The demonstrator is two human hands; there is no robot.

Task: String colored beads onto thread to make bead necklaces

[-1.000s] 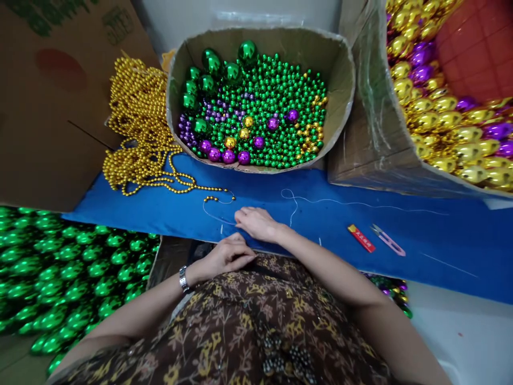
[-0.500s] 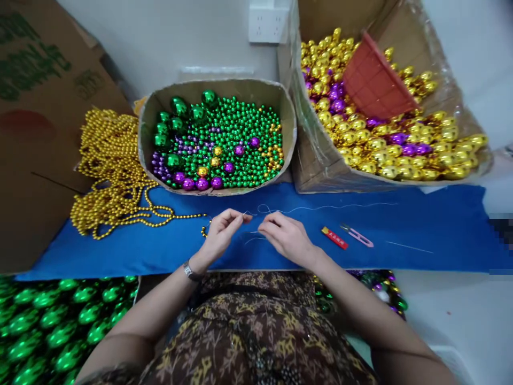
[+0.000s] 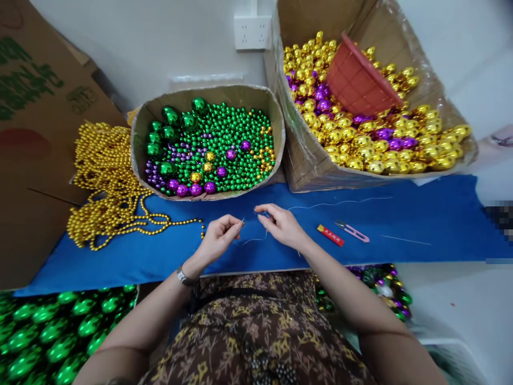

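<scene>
A thin pale thread (image 3: 340,202) runs across the blue cloth and up to my fingers. My left hand (image 3: 220,235) pinches a short end of it between thumb and forefinger. My right hand (image 3: 278,222) is a little to the right, curled around the thread, its forefinger and thumb slightly apart at the tips. A small loop shows by those fingertips, and a slack length hangs between both hands. Beyond my left hand trails the end of a gold bead string (image 3: 182,220). Right of my right hand lie a red and yellow packet (image 3: 331,235) and pink thread snips (image 3: 352,231).
A cut-down carton (image 3: 135,155) of green, purple and gold beads stands behind my hands. Right of it, a larger carton (image 3: 302,160) holds gold and purple beads and a red basket (image 3: 360,77). Gold bead strings (image 3: 104,160) pile up left. A thin needle-like piece (image 3: 404,240) lies right.
My right hand's forefinger and thumb have parted somewhat, and the thread loop is now smaller and closer to them. My left hand keeps its pinch. The whole view has shifted slightly.
</scene>
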